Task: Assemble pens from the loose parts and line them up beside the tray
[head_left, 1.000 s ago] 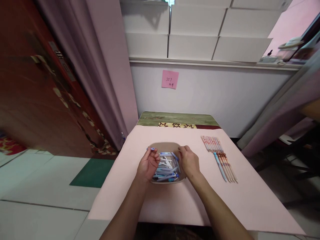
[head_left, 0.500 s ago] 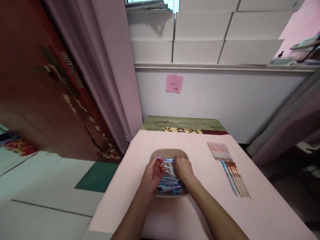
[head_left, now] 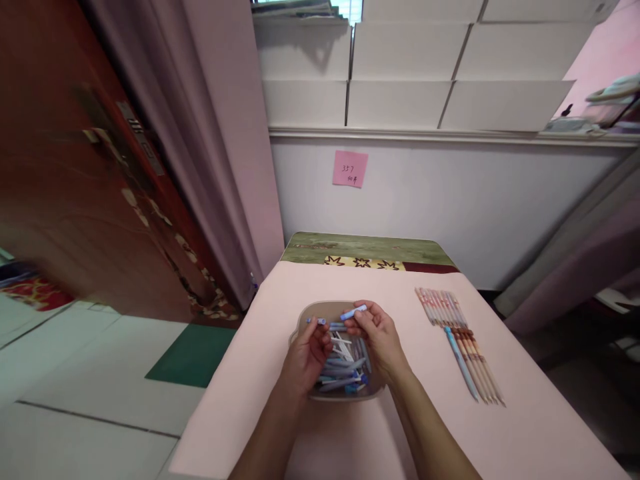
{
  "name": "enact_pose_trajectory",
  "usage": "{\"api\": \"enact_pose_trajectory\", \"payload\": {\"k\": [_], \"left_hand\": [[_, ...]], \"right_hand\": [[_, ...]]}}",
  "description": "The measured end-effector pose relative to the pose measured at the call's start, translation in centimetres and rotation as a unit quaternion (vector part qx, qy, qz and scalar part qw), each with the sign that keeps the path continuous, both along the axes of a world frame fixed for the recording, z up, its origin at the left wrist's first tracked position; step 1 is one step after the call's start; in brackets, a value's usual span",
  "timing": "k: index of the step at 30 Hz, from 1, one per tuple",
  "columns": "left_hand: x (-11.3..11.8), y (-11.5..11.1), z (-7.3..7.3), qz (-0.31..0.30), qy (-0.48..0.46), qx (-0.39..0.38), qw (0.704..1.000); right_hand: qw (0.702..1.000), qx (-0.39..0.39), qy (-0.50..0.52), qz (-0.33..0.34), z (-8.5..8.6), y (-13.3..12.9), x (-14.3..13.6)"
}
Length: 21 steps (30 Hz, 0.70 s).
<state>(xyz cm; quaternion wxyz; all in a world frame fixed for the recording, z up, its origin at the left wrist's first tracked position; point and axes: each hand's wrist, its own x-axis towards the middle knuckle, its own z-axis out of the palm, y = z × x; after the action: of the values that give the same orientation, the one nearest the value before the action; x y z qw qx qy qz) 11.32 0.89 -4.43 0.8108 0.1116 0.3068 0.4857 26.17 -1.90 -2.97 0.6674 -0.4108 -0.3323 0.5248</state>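
Over a beige plastic bin (head_left: 345,398), both of my hands are closed on small pieces. My left hand (head_left: 306,353) pinches a short blue-and-white pen part (head_left: 316,321) between thumb and fingers. Between the fingertips of my right hand (head_left: 380,337) is a light blue, cap-like pen part (head_left: 353,312), tilted up to the right. Below them, the bin holds blue-grey pen barrels (head_left: 343,369), thin white sticks (head_left: 343,347) and bright blue bits (head_left: 356,384). My hands cover parts of the bin's sides.
To the right, a row of pink-and-white pens (head_left: 441,307) lies above a row of brown-and-beige pens (head_left: 479,367) with one blue pen (head_left: 461,363) at its left end. A pale pink cloth (head_left: 240,400) covers the table. Behind stands a wall with a pink note (head_left: 350,169).
My right hand has risen out of the bin and turned, and now shows the light blue pen part in its fingers. My left hand keeps its pinch in nearly the same place.
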Motion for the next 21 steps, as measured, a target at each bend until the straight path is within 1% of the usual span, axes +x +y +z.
{"api": "enact_pose_trajectory", "payload": {"k": [4, 8, 11, 13, 14, 15, 16, 18, 19, 20, 21], "left_hand": [[1.1, -0.5, 1.0, 0.006, 0.008, -0.017, 1.000], [1.7, -0.7, 1.2, 0.025, 0.030, -0.053, 0.998], [1.4, -0.7, 1.2, 0.034, 0.048, -0.063, 0.996], [0.9, -0.6, 1.6, 0.036, 0.044, -0.057, 0.997], [0.5, -0.5, 1.8, 0.038, 0.039, -0.050, 0.997], [0.1, -0.4, 2.1, 0.042, 0.036, -0.042, 0.998], [-0.3, -0.3, 2.3, 0.046, 0.033, -0.035, 0.998], [-1.0, -0.1, 2.7, 0.056, 0.027, -0.022, 0.998], [-1.2, 0.0, 2.7, 0.061, 0.026, -0.018, 0.998], [-1.5, 0.1, 2.7, 0.066, 0.027, -0.015, 0.997], [-1.6, 0.1, 2.6, 0.069, 0.028, -0.011, 0.997]], "right_hand": [[0.998, -0.017, 0.024, -0.049, 0.3, -1.3, -0.4], [0.997, -0.015, 0.011, -0.074, -0.1, -2.1, -0.6], [0.994, -0.015, -0.050, -0.101, -0.6, -2.3, -0.2], [0.979, -0.034, -0.157, -0.125, -0.7, -2.5, 0.5], [0.961, -0.051, -0.238, -0.130, -0.6, -2.5, 0.9], [0.932, -0.068, -0.333, -0.127, -0.5, -2.6, 1.3], [0.892, -0.087, -0.429, -0.115, -0.3, -2.5, 1.6], [0.798, -0.119, -0.586, -0.077, 0.2, -2.4, 2.0], [0.756, -0.133, -0.638, -0.056, 0.4, -2.3, 2.0], [0.722, -0.147, -0.675, -0.037, 0.6, -2.2, 1.9], [0.696, -0.159, -0.700, -0.020, 0.7, -2.0, 1.8]]}}
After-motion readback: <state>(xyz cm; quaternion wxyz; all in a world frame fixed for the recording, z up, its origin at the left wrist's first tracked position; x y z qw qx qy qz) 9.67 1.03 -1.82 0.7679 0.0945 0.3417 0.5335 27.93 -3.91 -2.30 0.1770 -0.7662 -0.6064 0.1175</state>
